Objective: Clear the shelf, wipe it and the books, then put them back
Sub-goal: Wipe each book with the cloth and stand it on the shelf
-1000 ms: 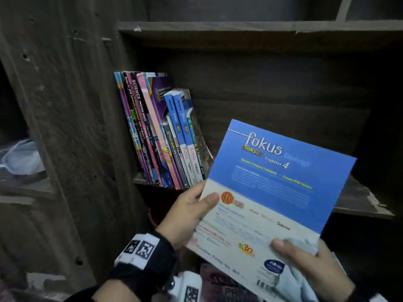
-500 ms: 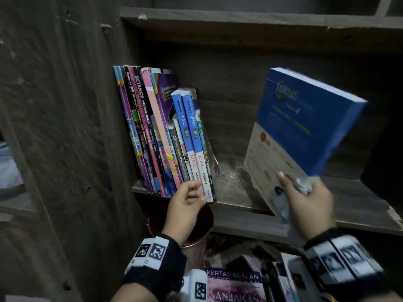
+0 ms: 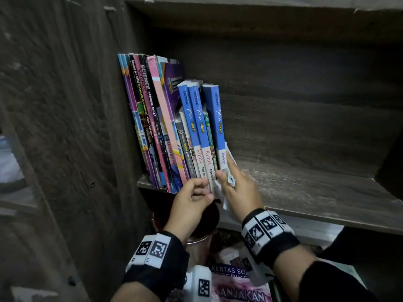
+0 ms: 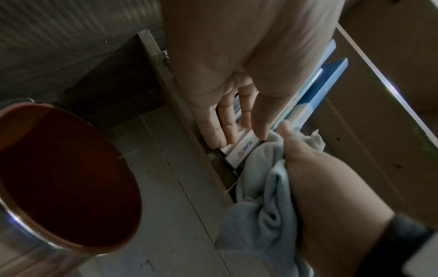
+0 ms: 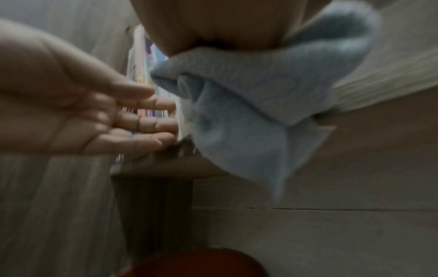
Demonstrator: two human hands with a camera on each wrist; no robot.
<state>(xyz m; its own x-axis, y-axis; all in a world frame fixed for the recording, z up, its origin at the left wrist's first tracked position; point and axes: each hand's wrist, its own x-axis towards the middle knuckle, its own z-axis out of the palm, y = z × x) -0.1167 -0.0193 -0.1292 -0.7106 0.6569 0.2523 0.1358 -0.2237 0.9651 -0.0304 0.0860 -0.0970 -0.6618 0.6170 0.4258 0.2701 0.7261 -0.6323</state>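
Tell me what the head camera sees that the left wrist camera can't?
Only the head view shows the book titles, like Biologi and Kimia, plus both wristbands. Only the left wrist view looks into the red tin. Both show the left hand at the books' bottoms, the right hand holding the cloth, and the shelf.

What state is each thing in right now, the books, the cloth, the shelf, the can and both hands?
Biologi book: upright, at the row's right end.
Row of books: standing, leaning left.
Cloth: bunched in the right hand.
Left hand: fingers against the book spines' bottoms.
Shelf: bare right of the books.
Can: open, below the shelf.
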